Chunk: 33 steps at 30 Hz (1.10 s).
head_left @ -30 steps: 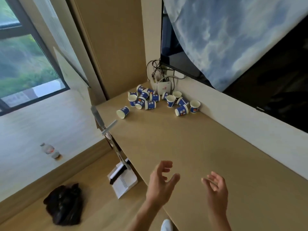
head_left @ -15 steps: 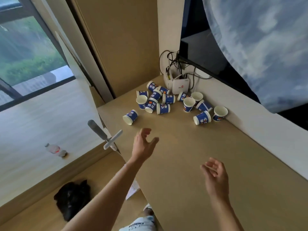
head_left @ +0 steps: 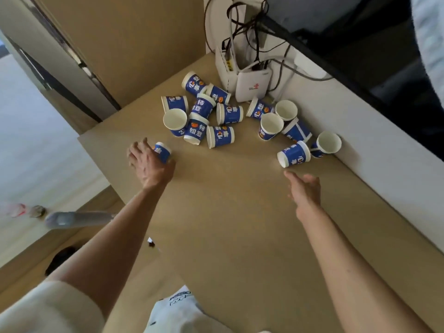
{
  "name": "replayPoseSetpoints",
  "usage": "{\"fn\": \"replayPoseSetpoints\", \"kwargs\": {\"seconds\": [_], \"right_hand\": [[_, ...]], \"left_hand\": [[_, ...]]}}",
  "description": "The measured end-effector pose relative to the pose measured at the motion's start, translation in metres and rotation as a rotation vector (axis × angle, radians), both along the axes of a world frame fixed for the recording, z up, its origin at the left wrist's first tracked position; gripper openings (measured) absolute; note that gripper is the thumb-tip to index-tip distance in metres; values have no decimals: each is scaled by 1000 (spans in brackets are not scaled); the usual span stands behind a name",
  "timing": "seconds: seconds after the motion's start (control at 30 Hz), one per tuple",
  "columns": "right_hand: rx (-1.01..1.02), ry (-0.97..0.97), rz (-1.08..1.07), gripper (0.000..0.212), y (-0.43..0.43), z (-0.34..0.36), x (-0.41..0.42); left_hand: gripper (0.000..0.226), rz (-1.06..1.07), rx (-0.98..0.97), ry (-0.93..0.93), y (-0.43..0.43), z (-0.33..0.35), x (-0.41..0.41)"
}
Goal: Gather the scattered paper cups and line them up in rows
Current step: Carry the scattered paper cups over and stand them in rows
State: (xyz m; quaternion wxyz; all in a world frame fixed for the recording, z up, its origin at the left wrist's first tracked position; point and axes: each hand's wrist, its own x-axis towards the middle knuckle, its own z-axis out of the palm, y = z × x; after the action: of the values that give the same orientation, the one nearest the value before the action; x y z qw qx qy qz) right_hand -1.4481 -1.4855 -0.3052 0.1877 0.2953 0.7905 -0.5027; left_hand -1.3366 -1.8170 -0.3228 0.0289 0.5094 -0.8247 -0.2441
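Note:
Several blue-and-white paper cups lie scattered at the far corner of the tan table [head_left: 228,212]. Most rest on their sides in a pile [head_left: 204,116]; a few stand upright, such as one cup [head_left: 270,126] and another by the wall [head_left: 328,144]. My left hand [head_left: 149,164] is closed around a lone cup [head_left: 163,152] lying near the table's left edge. My right hand [head_left: 305,188] hovers with fingers spread, just short of a tipped cup [head_left: 294,157].
A white router [head_left: 252,85] and a tangle of cables stand in the corner behind the cups. A white wall ledge runs along the right. The table's left edge drops to the floor, where a bottle [head_left: 16,210] and a dark bag lie.
The view has closed in on the cups. My left hand reached forward and took hold of the lone cup; my right hand advanced toward the tipped cup on the right.

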Motion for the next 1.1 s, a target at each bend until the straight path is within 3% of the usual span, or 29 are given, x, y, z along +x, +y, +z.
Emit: {"fn": "replayPoseSetpoints", "kwargs": {"seconds": [0.17, 0.37, 0.53, 0.63, 0.73, 0.87, 0.97, 1.1], "right_hand": [[60, -88, -132, 87, -15, -18, -53], [10, -186, -170, 88, -19, -36, -85], [-12, -213, -268, 97, -28, -45, -100], [2, -171, -326, 98, -33, -52, -106], [-45, -113, -269, 81, -39, -59, -108], [30, -35, -340, 86, -40, -57, -93], [6, 9, -294, 78, -44, -50, -71], [-38, 193, -184, 63, -33, -36, -27]], "left_hand": [[88, -74, 4, -105, -6, -13, -1], [68, -152, -23, -174, -3, -20, -5], [65, -310, -31, -44, 13, -12, -8], [70, -412, 41, 112, 29, -4, -6], [75, -489, 147, 201, 46, 4, -2], [64, -530, 217, 261, 64, 10, 2], [62, -550, 249, 292, 74, 13, 2], [79, -588, 277, 338, 88, 20, -5]]}}
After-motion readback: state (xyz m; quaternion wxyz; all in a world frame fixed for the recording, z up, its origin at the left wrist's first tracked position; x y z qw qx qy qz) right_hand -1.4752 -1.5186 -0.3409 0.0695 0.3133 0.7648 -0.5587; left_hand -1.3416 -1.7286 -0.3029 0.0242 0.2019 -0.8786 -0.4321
